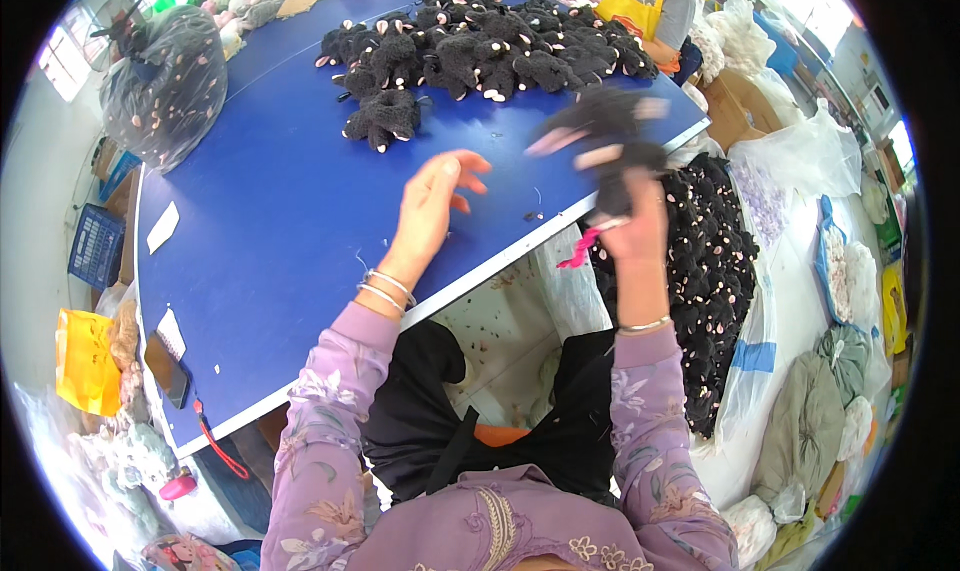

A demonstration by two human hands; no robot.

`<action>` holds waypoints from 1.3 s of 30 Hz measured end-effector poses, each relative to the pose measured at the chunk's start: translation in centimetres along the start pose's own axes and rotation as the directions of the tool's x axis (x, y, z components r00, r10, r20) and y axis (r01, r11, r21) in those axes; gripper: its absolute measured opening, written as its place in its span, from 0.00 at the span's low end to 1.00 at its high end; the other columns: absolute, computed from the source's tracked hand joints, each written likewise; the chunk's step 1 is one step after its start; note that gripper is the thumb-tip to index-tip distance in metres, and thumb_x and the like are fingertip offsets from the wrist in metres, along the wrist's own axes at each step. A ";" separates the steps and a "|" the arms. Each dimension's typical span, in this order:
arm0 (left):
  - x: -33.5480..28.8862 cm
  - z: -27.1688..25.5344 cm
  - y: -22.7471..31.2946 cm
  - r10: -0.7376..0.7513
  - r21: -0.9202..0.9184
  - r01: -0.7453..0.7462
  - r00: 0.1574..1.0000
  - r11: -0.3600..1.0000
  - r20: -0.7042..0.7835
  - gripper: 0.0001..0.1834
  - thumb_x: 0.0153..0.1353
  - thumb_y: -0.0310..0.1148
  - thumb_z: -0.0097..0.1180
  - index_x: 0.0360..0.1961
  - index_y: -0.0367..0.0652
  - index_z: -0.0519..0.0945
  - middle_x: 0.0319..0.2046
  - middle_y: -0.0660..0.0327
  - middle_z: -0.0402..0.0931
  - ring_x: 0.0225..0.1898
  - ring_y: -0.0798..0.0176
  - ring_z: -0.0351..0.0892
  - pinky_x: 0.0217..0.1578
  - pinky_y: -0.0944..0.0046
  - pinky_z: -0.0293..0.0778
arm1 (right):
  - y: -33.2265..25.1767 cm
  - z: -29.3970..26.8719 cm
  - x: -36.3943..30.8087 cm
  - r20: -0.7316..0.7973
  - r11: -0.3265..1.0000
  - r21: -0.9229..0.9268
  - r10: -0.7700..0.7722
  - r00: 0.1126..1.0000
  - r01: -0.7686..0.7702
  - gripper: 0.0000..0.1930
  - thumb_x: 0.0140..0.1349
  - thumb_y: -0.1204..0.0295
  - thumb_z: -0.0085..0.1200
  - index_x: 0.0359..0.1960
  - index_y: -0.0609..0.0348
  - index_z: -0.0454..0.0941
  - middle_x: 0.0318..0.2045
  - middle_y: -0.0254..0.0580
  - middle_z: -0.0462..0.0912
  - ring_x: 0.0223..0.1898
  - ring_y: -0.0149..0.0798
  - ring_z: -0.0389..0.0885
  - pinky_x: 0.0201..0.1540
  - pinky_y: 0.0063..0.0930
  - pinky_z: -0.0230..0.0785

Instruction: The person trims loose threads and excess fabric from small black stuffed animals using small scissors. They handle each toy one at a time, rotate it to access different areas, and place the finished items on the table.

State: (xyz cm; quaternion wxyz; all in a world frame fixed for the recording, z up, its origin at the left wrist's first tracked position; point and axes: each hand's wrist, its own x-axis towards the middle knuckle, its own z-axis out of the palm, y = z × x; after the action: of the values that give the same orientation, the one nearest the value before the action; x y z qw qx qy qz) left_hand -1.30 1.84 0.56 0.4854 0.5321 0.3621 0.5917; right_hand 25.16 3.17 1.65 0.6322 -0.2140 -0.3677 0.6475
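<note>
My right hand (637,229) is closed on a black plush toy (608,121) with pale pink ears or paws, smeared by motion, over the table's right edge. A bright pink strip (577,249) sticks out beside that palm; what it belongs to is hidden. Over the blue table (280,221), my left hand (440,193) holds nothing, its fingers apart and loosely bent. Beyond it lies a single black plush toy (383,119) in front of a large pile of similar black toys (480,51).
Below the table's right edge, a large clear bag (700,301) holds many black toys. A stuffed plastic bag (165,96) stands at the far left. A phone (166,369) and a red strap (215,441) lie by the near left edge. Across the table, a person in a yellow apron (632,11) works.
</note>
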 end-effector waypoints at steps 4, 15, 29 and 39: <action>4.5 -4.7 -0.2 0.280 0.517 -0.096 0.915 0.850 -0.290 0.14 0.62 0.33 0.55 0.47 0.39 0.76 0.44 0.58 0.78 0.44 0.63 0.76 0.43 0.66 0.73 | -4.6 0.0 1.0 -0.263 0.957 0.207 -0.147 0.953 0.205 0.15 0.64 0.61 0.49 0.43 0.60 0.75 0.32 0.40 0.78 0.12 0.21 0.53 0.13 0.18 0.49; 6.6 -6.4 -1.2 0.091 0.816 0.107 0.977 0.568 -0.191 0.17 0.53 0.32 0.59 0.43 0.34 0.77 0.39 0.53 0.78 0.42 0.57 0.77 0.46 0.62 0.72 | 3.2 1.2 0.8 -0.125 0.826 -0.525 0.163 0.979 -0.204 0.10 0.66 0.66 0.50 0.40 0.61 0.76 0.29 0.33 0.79 0.17 0.19 0.61 0.18 0.14 0.55; -0.8 -0.9 -0.9 -0.273 -0.306 0.283 0.959 0.909 0.077 0.17 0.67 0.38 0.46 0.50 0.37 0.73 0.42 0.57 0.78 0.37 0.64 0.80 0.33 0.64 0.77 | 3.9 3.5 -1.5 0.082 0.809 -0.587 0.048 0.996 0.009 0.11 0.61 0.73 0.58 0.43 0.63 0.73 0.31 0.27 0.74 0.32 0.20 0.70 0.35 0.16 0.64; -0.7 0.1 0.0 -0.331 -0.391 0.281 0.941 0.876 -0.066 0.17 0.67 0.42 0.47 0.47 0.39 0.74 0.38 0.60 0.80 0.31 0.69 0.81 0.24 0.72 0.77 | 5.0 5.3 -2.6 0.235 0.492 -0.822 -0.165 0.958 0.286 0.10 0.57 0.76 0.60 0.38 0.60 0.73 0.22 0.28 0.77 0.20 0.19 0.65 0.23 0.16 0.61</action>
State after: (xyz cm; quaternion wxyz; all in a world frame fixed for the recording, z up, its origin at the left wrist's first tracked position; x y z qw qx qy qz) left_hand -1.22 1.15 0.36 0.6412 0.3252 0.3525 0.5991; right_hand 18.20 -0.16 0.82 0.5023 -0.4036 -0.6994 0.3093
